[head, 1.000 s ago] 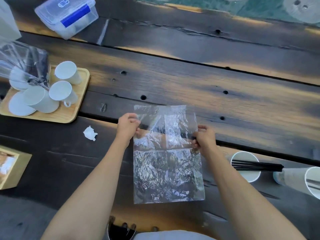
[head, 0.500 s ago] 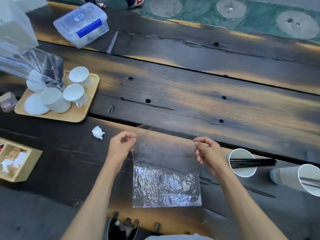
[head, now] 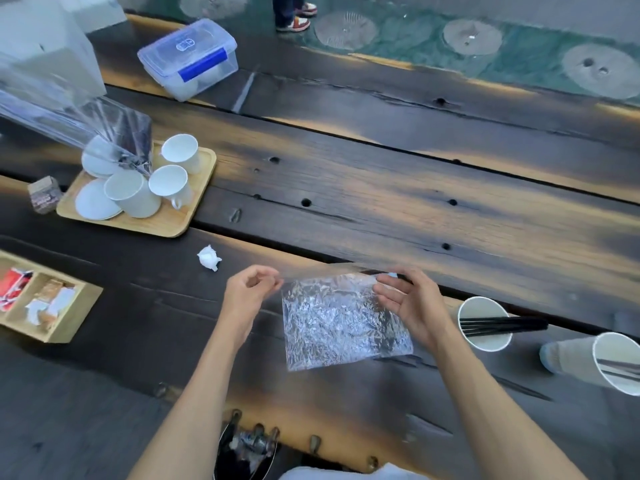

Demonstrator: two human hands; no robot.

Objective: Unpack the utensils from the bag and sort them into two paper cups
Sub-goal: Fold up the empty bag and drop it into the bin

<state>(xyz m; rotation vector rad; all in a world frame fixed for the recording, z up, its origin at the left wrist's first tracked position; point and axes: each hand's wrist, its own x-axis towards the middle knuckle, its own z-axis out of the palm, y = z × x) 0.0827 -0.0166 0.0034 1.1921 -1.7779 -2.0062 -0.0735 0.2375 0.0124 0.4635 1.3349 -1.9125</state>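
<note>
Plainly both hands, left (head: 247,292) and right (head: 412,303), pinching the crinkled clear bag (head: 343,323), contents indiscernible.

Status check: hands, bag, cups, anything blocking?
Left hand pinches the clear bag at its top edge; right hand holds the other side. Black utensils in both paper cups. Nothing in the way.

Two bare forearms reach forward from the bottom edge. The left hand (head: 247,292) pinches the clear plastic bag's (head: 343,323) upper left corner between thumb and fingertips. The right hand (head: 410,303), palm turned inward with fingers loosely extended, holds the upper right corner.
</note>
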